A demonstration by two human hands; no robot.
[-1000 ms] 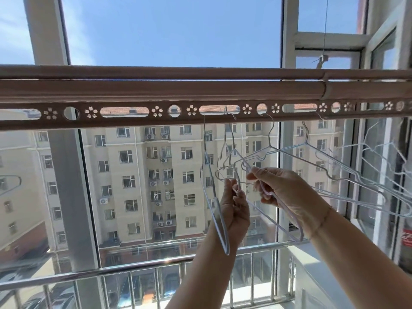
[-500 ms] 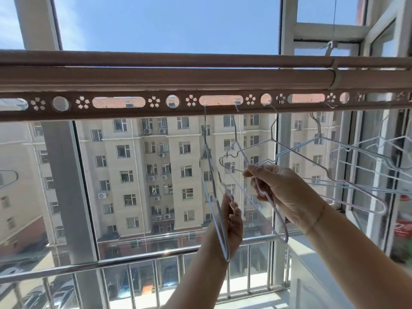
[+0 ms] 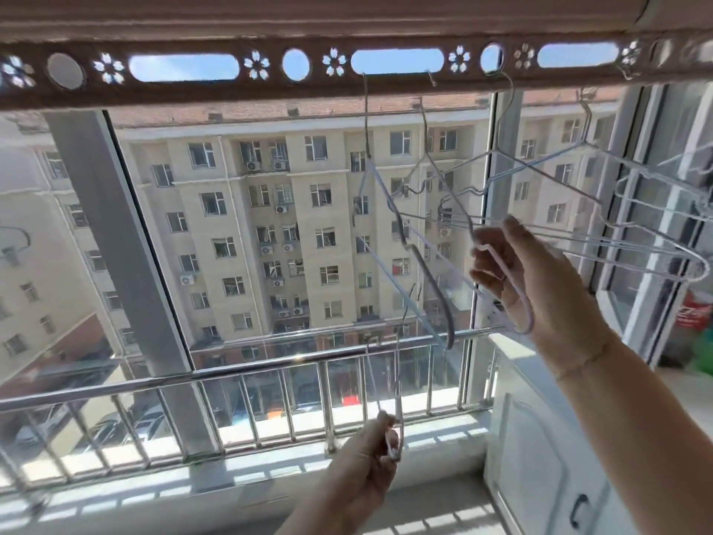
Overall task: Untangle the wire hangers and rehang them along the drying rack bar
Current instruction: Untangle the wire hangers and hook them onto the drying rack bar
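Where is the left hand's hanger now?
Head view, bottom centre: the left hand pinches the hanger low in front of the railing, below the tangled hangers that the right hand holds.

Beyond the glass stands a beige multi-storey apartment building (image 3: 270, 225) with a reddish tiled roof (image 3: 270, 108). Air-conditioner units (image 3: 187, 279) are mounted beside many of its windows. A grey vertical frame post (image 3: 115, 245) divides the window at left. A metal guard railing (image 3: 193, 380) with upright bars runs across the lower part of the opening, above a sunlit white sill (image 3: 135, 492). Parked cars (image 3: 115, 426) are visible at street level through the bars. A white cabinet (image 3: 540, 457) with a dark handle (image 3: 577, 511) stands at lower right, against the sill. A white window frame (image 3: 632, 225) rises above it. A blurred red-labelled item (image 3: 692, 314) sits at far right.
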